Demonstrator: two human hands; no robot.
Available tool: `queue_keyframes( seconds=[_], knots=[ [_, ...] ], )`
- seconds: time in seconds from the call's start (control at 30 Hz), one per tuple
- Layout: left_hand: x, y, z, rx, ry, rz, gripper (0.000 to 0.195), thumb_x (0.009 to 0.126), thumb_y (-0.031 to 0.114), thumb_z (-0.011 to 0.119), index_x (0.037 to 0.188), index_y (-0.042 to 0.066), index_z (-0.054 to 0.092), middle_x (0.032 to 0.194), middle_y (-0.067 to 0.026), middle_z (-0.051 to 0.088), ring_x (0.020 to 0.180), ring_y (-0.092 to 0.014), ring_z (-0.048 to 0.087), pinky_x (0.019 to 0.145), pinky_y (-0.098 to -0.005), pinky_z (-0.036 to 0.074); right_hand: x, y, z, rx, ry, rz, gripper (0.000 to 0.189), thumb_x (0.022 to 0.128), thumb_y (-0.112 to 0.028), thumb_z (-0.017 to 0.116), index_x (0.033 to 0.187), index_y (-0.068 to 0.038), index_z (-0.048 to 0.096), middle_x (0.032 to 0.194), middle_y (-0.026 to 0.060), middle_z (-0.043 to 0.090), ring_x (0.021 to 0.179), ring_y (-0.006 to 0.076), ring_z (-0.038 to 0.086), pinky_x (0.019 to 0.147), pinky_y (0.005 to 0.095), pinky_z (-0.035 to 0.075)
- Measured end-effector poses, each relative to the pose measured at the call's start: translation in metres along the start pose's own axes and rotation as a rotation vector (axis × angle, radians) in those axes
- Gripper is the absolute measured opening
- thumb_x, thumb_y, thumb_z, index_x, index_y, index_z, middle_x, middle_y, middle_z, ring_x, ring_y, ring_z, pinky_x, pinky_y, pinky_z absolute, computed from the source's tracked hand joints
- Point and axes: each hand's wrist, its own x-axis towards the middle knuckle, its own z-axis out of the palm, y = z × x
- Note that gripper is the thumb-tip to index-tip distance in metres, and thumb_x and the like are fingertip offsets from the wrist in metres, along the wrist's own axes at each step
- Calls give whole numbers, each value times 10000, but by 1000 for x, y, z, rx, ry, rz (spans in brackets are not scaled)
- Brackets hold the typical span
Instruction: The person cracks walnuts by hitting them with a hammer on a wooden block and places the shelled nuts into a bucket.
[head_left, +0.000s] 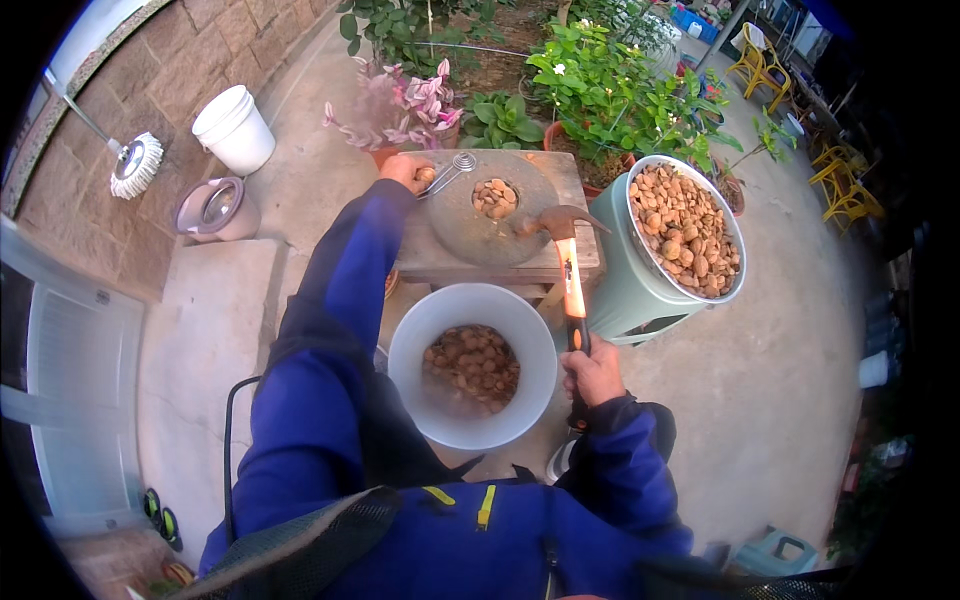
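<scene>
My right hand (596, 370) grips the black lower handle of a claw hammer (570, 277). The hammer's rusty head lies over the right edge of a round stone slab (461, 225) on a low wooden table (562, 169). A hollow in the slab holds several brown nuts or pits (495, 198). At the table's far left corner, my left hand (403, 171) has its fingers around a light brown nut (425, 175). Beside those fingers lies a metal tool with a coiled end (450, 174). Below the table, a white bucket (405, 352) holds broken brown shells (472, 367).
A basin (739, 247) heaped with nuts or pits (682, 232) sits on a pale green stool (619, 262) at the right. Potted plants (607, 90) line the far side. A white lidded bucket (234, 131) and a small bin (232, 217) stand left, near a stone block (217, 300).
</scene>
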Motion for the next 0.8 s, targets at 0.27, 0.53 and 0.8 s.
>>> queue_keyframes(
  seconds=[0.27,0.53,0.8],
  knots=[
    [-62,52,-69,-1149,197,-228,470,882,-32,602,1339,-12,496,1213,-134,645,1002,-210,668,797,-288,550,-1,5,3,-24,41,-17,73,800,-38,561,855,-13,519,603,31,488,415,113,454,378,283,363],
    [-113,178,-101,-1533,341,-133,427,930,38,598,1344,7,497,1272,-147,608,1043,-225,651,825,-309,552,-2,7,9,-46,55,-79,82,793,-38,566,852,-6,519,606,31,476,411,122,440,378,297,343],
    [-124,218,-68,-1756,359,-156,440,953,81,615,1373,15,504,1105,-87,664,907,-170,646,764,-295,552,2,17,10,-146,98,-125,97,801,-54,572,854,-4,507,591,33,457,422,126,449,384,310,361]
  ],
)
